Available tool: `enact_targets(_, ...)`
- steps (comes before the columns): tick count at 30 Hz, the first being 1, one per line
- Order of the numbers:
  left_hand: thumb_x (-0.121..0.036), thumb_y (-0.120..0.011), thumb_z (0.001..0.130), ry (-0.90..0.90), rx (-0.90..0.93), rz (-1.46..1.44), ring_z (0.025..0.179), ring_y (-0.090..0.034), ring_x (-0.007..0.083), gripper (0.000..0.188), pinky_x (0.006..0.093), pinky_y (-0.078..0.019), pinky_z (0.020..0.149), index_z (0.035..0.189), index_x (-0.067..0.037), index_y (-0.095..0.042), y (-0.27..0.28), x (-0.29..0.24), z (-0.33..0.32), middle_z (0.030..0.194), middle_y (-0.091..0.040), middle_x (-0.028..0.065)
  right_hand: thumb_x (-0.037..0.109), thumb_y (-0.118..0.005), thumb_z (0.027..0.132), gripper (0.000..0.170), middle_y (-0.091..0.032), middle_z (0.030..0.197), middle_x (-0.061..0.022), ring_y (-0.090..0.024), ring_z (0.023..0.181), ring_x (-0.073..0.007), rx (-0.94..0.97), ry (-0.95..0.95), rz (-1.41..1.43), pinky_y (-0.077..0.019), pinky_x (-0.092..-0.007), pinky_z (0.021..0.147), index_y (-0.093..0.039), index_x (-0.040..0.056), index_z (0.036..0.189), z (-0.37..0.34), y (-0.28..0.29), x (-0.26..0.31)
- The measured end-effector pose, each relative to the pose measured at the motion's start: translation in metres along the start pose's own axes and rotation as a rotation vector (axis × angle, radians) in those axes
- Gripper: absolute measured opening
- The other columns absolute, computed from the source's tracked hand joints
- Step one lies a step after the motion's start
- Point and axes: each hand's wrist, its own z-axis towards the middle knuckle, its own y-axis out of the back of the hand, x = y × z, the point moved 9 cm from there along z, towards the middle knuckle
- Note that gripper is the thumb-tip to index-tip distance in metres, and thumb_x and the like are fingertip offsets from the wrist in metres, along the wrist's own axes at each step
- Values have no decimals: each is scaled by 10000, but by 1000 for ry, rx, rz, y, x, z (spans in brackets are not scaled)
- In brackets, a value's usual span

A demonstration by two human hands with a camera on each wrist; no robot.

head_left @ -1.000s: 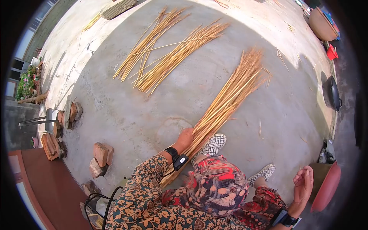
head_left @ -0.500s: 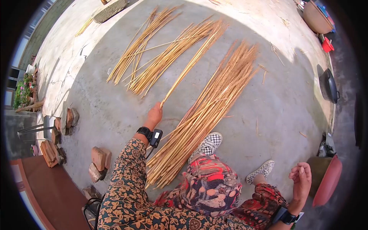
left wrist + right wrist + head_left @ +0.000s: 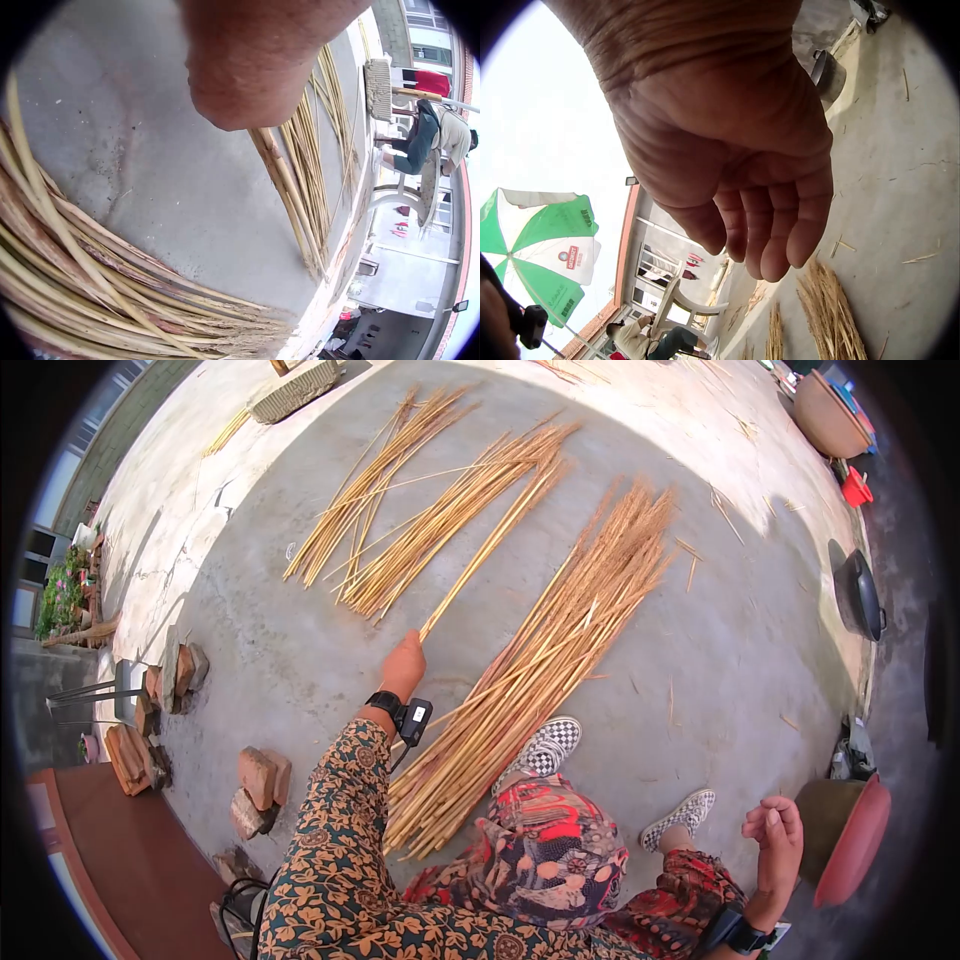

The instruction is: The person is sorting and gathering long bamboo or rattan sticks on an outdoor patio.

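In the head view my left hand (image 3: 404, 668) grips the butt ends of a few thin dry stalks (image 3: 490, 545), held out in front of me. Their feathery tips reach beside the middle bundle of stalks (image 3: 430, 525). A larger bundle (image 3: 540, 655) lies on the ground nearer my feet, to the right of that hand. The left wrist view shows the held stalks (image 3: 281, 176) coming out below the hand, whose fingers are mostly hidden. My right hand (image 3: 775, 840) is raised at my right side, its fingers loosely bent and nothing in them; the right wrist view shows its palm (image 3: 727, 127).
A third bundle of stalks (image 3: 375, 480) lies at the far left. Bricks (image 3: 262, 778) sit on the left; a reddish basin (image 3: 850, 840) and a black pan (image 3: 857, 595) stand on the right. Another person (image 3: 427, 139) sits by a white table (image 3: 429, 187) in the distance.
My left hand has left the large bundle and moved forward and left, taking a few stalks from it. Over the last half second their tips draw back slightly. The right hand stays at my side.
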Motion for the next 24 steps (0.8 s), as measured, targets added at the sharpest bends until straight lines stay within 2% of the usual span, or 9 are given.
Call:
enact_targets(6, -158, -444, 873, -74, 60, -98, 773, -586, 432, 122, 521, -456, 658, 923, -48, -428, 6, -68, 1, 804, -610, 239, 224, -567, 892, 225, -611, 819, -67, -575, 695, -131, 16, 4, -26, -462, -258, 661, -556, 30, 1005, 0, -5, 4)
enact_targets(9, -175, -461, 870, -74, 0, -165, 764, -584, 437, 143, 528, -452, 659, 933, -53, -422, 15, -72, -4, 784, -609, 239, 219, -559, 897, 219, -610, 821, -66, -571, 697, -125, 22, 7, -41, -463, -253, 660, -551, 32, 1010, -1, -6, 3)
enact_targets(12, -181, -460, 872, 22, -37, -117, 764, -586, 440, 158, 533, -452, 659, 960, -56, -421, 42, -56, -3, 798, -611, 245, 211, -544, 907, 209, -607, 827, -63, -568, 697, -117, 29, 4, -58, -468, -247, 653, -542, 38, 1023, -1, -4, 0)
enact_targets(15, -181, -457, 874, 108, -127, -41, 766, -591, 439, 163, 531, -457, 663, 978, -59, -427, 48, -4, 10, 804, -615, 247, 212, -554, 900, 217, -606, 827, -67, -567, 705, -121, 20, 13, -69, -463, -250, 665, -549, 29, 1016, -4, -5, 3)
enact_targets(19, -183, -453, 875, 259, -65, 70, 777, -596, 438, 160, 527, -462, 671, 973, -56, -440, 65, 52, 3, 814, -617, 249, 210, -569, 890, 231, -601, 821, -68, -557, 724, -125, 23, 17, -97, -449, -256, 691, -557, 10, 1003, -6, -7, 7)
enact_targets(24, -193, -446, 879, 264, 38, 172, 791, -596, 440, 174, 529, -464, 683, 981, -53, -431, 76, 93, -21, 825, -616, 256, 192, -577, 886, 229, -593, 830, -64, -548, 741, -120, 43, 3, -132, -448, -256, 709, -553, 0, 1010, -8, -11, 10)
